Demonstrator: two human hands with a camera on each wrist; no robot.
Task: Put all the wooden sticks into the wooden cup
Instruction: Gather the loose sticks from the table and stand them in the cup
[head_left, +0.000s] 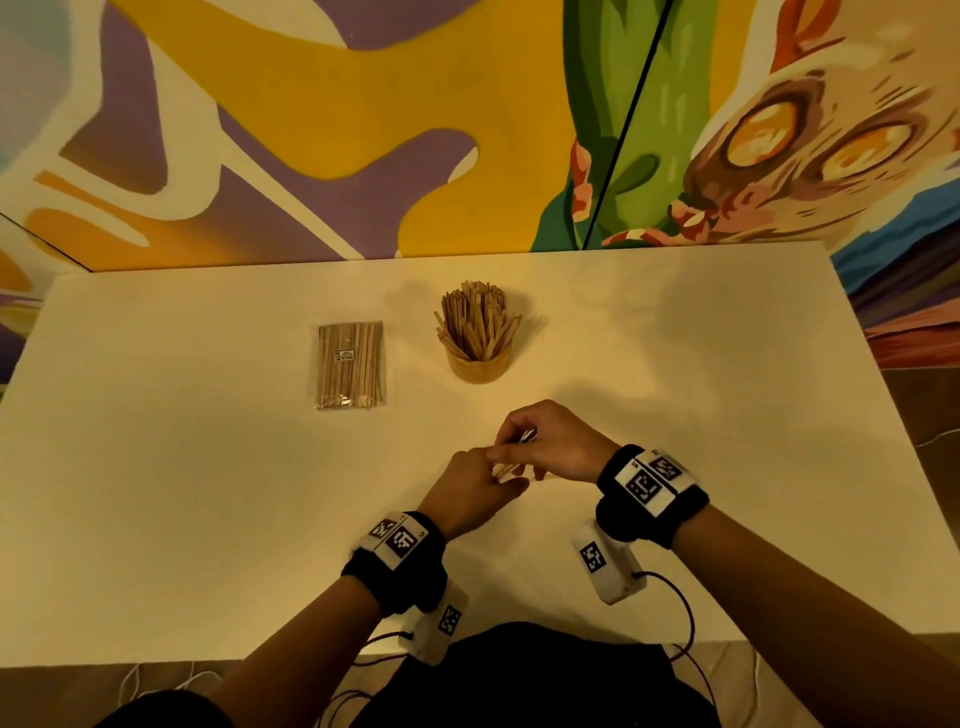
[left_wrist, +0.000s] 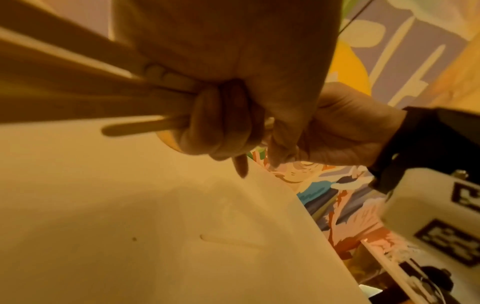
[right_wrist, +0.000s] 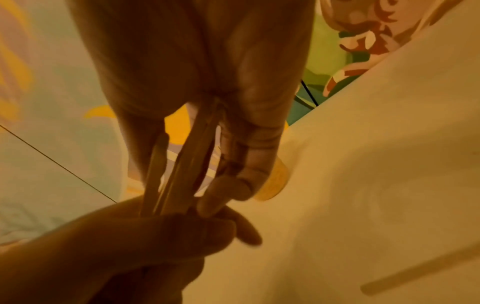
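Note:
The round wooden cup (head_left: 478, 366) stands mid-table, crammed with upright wooden sticks (head_left: 475, 322). In front of it both hands meet low over the table. My left hand (head_left: 493, 480) curls its fingers (left_wrist: 218, 123) round one end of a small bundle of sticks (left_wrist: 130, 127). My right hand (head_left: 524, 441) pinches the other end of the same bundle (right_wrist: 187, 160) from above. One loose stick (left_wrist: 231, 240) lies flat on the table beneath the hands, the same stick (right_wrist: 415, 269) showing in the right wrist view. The cup (right_wrist: 275, 181) peeks out behind my right fingers.
A sealed clear packet of sticks (head_left: 350, 364) lies to the left of the cup. The white table (head_left: 727, 415) ends against a painted wall (head_left: 363, 130) at the back. Cables hang from the wrist cameras over the near edge.

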